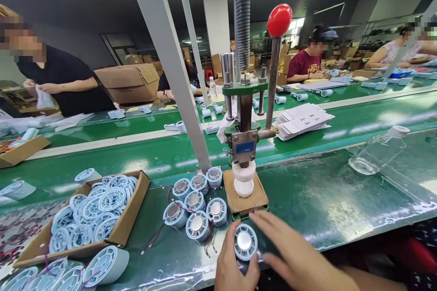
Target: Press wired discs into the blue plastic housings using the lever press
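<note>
My left hand [235,261] has its fingers wrapped round a light-blue round plastic housing [245,242] with spokes and a silver metal disc at its centre. To the right of it is my right hand [285,245], fingers stretched out and apart, close to the housing's side. Just beyond both hands stands a hand press with a red-knobbed lever [274,63]. Its white round pressing block [243,179] sits over a brown board [261,193]. Left of the press, several similar housings [197,225] stand grouped on the green bench, with thin red and black wires trailing.
A cardboard box [134,209] of light-blue rings lies at left, with more housings [107,266] in front. A clear bottle [378,152] lies tilted at right. Behind runs a green conveyor [362,111] with stacked white cards [300,120]. Several co-workers sit or stand across it.
</note>
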Motion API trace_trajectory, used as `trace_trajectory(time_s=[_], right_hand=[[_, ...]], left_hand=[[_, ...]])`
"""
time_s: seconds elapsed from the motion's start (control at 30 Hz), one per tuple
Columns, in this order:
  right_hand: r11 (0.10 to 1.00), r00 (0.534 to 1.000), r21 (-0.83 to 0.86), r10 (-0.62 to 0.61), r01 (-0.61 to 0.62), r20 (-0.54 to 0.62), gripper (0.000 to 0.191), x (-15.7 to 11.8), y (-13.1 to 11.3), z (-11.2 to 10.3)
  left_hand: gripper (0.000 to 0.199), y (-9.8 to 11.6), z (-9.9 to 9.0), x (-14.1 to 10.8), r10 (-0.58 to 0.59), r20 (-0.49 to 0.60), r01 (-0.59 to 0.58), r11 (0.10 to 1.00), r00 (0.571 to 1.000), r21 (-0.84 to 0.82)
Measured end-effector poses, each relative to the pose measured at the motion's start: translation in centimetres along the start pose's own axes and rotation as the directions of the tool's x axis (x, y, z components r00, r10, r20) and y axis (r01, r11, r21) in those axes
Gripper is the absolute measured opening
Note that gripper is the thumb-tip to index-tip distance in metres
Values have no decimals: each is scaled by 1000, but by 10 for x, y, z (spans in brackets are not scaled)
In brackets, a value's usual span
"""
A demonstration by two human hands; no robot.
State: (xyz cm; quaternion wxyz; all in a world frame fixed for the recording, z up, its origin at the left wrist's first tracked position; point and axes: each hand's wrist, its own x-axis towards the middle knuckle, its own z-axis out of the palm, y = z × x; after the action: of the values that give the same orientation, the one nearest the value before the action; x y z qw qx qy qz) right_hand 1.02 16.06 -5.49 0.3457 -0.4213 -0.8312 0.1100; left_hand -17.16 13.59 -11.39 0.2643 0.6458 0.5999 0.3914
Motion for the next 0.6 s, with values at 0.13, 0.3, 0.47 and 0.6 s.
trace_trajectory(time_s=[0.13,0.3,0.47,0.6], right_hand=[[976,942,-203,-142,81,-306,55,92,-17,-121],[974,794,-221,-169,44,-584,72,235,-31,-224],[994,863,111,51,6,-502,82,299,-12,-217],[990,881,144,64,5,-469,89,300,-11,-219]], left_hand=[[54,19,-30,27,-24,6,23,1000,1000,19],[48,58,-65,98,1,55,3,998,998,-70],[50,65,-44,148,118,140,-83,969,983,-231],[45,63,-27,156,169,238,-100,956,956,-277]])
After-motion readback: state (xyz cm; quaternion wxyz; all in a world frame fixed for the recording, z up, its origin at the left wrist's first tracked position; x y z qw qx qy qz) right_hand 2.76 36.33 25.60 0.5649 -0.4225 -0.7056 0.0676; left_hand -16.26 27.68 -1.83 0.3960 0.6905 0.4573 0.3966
